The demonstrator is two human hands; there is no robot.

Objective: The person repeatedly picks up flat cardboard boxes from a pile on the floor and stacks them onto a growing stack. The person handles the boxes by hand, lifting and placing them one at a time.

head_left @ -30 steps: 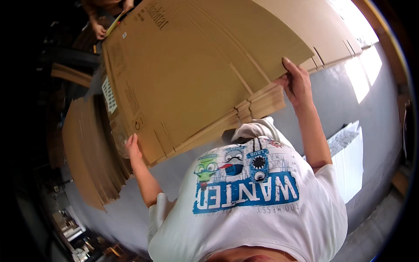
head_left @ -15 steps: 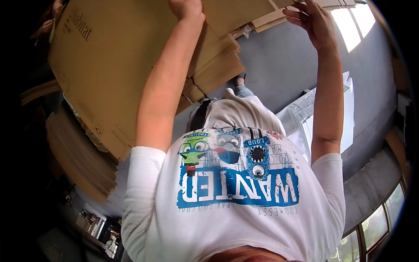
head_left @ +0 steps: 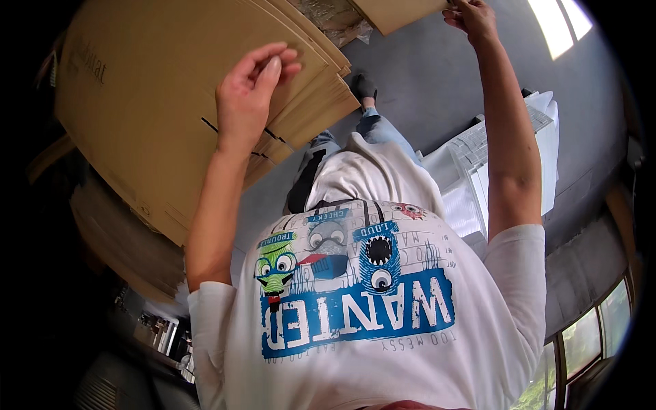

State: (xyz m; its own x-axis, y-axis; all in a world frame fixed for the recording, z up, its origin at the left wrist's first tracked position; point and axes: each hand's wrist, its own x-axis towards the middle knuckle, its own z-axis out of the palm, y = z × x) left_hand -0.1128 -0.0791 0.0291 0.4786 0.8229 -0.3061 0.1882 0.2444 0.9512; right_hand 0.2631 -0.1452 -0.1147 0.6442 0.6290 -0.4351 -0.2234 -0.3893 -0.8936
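Beneath the left hand (head_left: 251, 92), whose loosely curled fingers grasp nothing, lies a stack of flat, matte brown cardboard (head_left: 150, 102) with slotted, layered edges. Across from it, the right hand (head_left: 471, 19) pinches a smooth cardboard sheet (head_left: 396, 12) by its corner; below that grip rests a pale, angular bundle (head_left: 468, 154).

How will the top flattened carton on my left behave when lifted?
The top flattened carton would probably bow, being broad and thin. It may crease at the slit near your left hand. Lying flat on the stack, it might slide when pushed.
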